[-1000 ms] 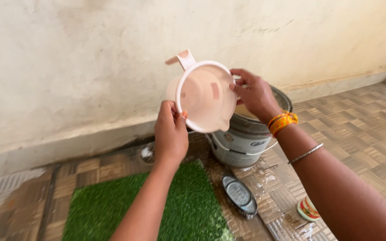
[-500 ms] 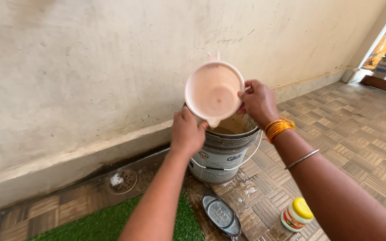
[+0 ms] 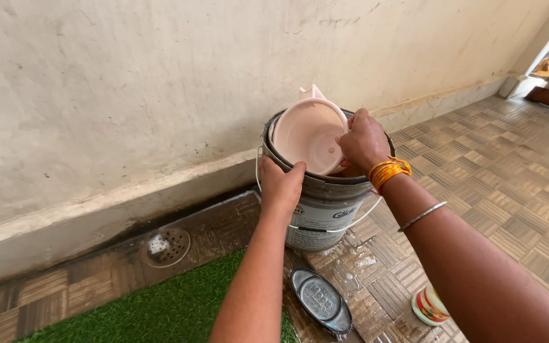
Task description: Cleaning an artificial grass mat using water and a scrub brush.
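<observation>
While the camera is looking down at a tiled floor beside a plastered wall, the right hand (image 3: 362, 141) is gripping the rim of a pale pink plastic mug (image 3: 307, 135), its fingers clenched over the near right edge of that rim. The mug is sitting tilted in the mouth of a grey metal bucket (image 3: 325, 206), its open side facing the camera and its handle pointing up toward the far wall. The left hand (image 3: 281, 184) is grasping the near left rim of the bucket, fingers curled over the edge and thumb lying outside against the wall of the bucket. The bucket is standing upright on wet brown tiles close to the wall, its thin wire bail hanging down the near side. Orange bangles (image 3: 388, 171) are circling the right wrist, and a slim silver bangle (image 3: 421, 216) is sitting further up that forearm. Near the bucket, a dark oval lid (image 3: 320, 300) is lying flat on the wet floor. To its right, a small jar (image 3: 428, 305) is standing partly hidden by the right forearm. A round floor drain (image 3: 167, 246) is showing to the left, well apart from the bucket, and a green turf mat (image 3: 160, 311) is lying nearest the camera
</observation>
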